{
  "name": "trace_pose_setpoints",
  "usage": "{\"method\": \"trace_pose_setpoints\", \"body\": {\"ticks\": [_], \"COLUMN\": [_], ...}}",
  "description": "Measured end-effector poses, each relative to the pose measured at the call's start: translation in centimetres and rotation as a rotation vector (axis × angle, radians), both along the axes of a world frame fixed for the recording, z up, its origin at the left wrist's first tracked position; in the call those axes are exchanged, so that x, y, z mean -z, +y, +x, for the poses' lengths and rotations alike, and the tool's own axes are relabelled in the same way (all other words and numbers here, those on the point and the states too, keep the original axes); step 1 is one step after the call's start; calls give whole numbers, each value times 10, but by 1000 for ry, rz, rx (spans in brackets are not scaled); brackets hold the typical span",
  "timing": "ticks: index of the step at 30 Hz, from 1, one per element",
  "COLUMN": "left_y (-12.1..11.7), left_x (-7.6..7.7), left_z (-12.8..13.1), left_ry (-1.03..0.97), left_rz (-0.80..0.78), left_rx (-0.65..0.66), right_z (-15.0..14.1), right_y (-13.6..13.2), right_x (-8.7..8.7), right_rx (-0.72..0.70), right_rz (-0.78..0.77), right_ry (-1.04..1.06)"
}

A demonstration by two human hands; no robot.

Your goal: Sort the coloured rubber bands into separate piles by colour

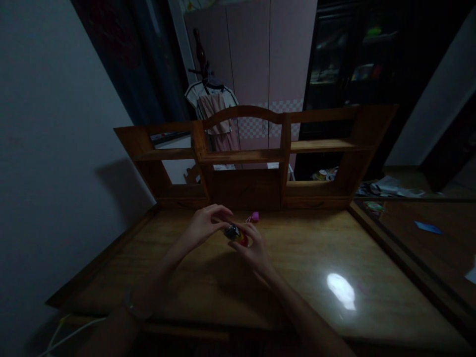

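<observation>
Two hands gripping a small dark-topped container, apparently a bottle, pink object just beyond, wooden shelves behind.

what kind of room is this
Most likely a bedroom or study in a home: there is a brown wooden desk with an open wooden shelf unit, tall pale pink cupboard doors behind it, and white and pink clothes hanging on a dark stand.
</observation>
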State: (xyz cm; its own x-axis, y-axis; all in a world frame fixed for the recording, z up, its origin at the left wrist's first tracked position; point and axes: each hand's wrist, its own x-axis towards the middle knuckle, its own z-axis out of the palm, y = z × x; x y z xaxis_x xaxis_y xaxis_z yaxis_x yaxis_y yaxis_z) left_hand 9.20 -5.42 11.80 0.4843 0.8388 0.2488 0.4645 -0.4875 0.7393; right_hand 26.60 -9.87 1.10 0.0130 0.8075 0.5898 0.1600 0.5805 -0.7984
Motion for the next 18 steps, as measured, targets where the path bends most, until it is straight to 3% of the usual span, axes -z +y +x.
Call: {"method": "trace_pose_setpoints", "body": {"ticks": [4, 8, 14, 18], "left_y": [4, 13, 20, 18], "left_x": [4, 12, 35, 28], "left_z": [10, 31, 71, 84], "left_ry": [33, -27, -64, -113], "left_rz": [24, -111, -161, -152], "left_rx": [9, 63, 119, 171], "right_z": [13, 31, 67, 95], "right_y": [-4, -14, -18, -18], "right_x": [-13, -25, -21, -20], "right_rx": [-14, -3, -12, 18], "right_rz": [55, 98, 70, 34], "right_ry": [-83, -187, -261, -263]}}
